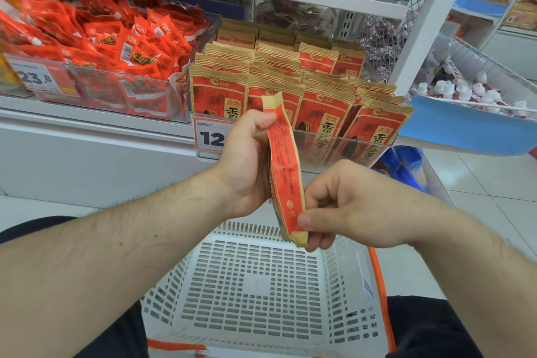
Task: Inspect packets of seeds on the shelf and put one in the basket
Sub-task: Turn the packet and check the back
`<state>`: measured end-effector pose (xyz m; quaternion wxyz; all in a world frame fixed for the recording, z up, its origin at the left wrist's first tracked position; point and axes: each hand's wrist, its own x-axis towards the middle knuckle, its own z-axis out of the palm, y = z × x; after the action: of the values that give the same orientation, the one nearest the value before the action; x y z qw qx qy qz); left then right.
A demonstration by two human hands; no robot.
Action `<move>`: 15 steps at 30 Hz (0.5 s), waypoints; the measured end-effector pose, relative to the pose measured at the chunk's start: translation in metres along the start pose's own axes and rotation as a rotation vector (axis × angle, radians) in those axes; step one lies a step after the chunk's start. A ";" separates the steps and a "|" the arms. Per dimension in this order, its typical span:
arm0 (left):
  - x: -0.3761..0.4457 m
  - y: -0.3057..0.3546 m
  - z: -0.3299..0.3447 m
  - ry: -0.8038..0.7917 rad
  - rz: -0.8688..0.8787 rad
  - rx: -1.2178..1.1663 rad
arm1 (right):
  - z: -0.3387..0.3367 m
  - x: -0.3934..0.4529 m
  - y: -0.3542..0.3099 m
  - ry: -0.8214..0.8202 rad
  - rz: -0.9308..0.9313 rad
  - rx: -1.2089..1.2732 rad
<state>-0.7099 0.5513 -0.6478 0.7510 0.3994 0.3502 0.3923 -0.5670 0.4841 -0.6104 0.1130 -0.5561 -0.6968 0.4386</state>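
Both the left hand (247, 163) and right hand (343, 200) pinch one flat, crinkled paper seed packet (283, 171).

Seed packet (283, 166) held edge-on between left hand (247, 163) and right hand (334, 206), above basket (334, 279); shelf bin of seed packets (293, 90) behind, snack sachets (110, 49) left.
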 end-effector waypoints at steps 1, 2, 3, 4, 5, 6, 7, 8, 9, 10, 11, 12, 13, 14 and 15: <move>0.000 0.000 0.000 -0.003 0.009 -0.011 | -0.001 0.000 0.001 -0.005 -0.007 -0.002; 0.000 0.000 0.000 -0.006 0.017 -0.015 | -0.002 0.000 0.003 -0.011 -0.015 -0.007; 0.000 0.000 0.000 -0.007 0.019 -0.015 | -0.003 0.000 0.003 -0.022 -0.026 -0.006; 0.000 0.000 -0.001 -0.003 0.017 -0.020 | -0.003 -0.001 0.003 -0.029 -0.038 0.005; 0.000 0.000 -0.002 -0.004 0.016 -0.038 | -0.003 -0.001 0.002 -0.028 -0.050 0.031; 0.001 0.001 -0.003 -0.022 0.016 -0.079 | -0.003 -0.001 0.002 -0.016 -0.053 0.071; 0.002 0.001 -0.005 -0.050 0.019 -0.140 | -0.003 0.000 0.003 0.010 -0.040 0.113; 0.003 0.002 -0.006 -0.079 0.022 -0.205 | -0.004 0.002 0.006 0.054 -0.008 0.141; 0.004 0.002 -0.008 -0.104 0.027 -0.260 | -0.004 0.004 0.009 0.113 0.038 0.145; 0.004 0.002 -0.009 -0.127 0.032 -0.299 | -0.004 0.006 0.013 0.164 0.084 0.131; 0.005 0.002 -0.010 -0.147 0.032 -0.329 | -0.002 0.009 0.016 0.186 0.114 0.132; 0.005 0.002 -0.010 -0.167 0.026 -0.356 | 0.000 0.012 0.018 0.187 0.125 0.170; 0.006 0.001 -0.011 -0.185 0.023 -0.373 | 0.003 0.015 0.019 0.180 0.118 0.236; 0.007 0.001 -0.011 -0.202 0.023 -0.382 | 0.006 0.017 0.020 0.176 0.096 0.303; 0.008 0.001 -0.011 -0.217 0.028 -0.379 | 0.008 0.019 0.019 0.185 0.070 0.344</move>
<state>-0.7162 0.5619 -0.6531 0.8405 0.2959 0.1817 0.4160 -0.5660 0.4965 -0.6357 0.2545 -0.5904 -0.5786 0.5019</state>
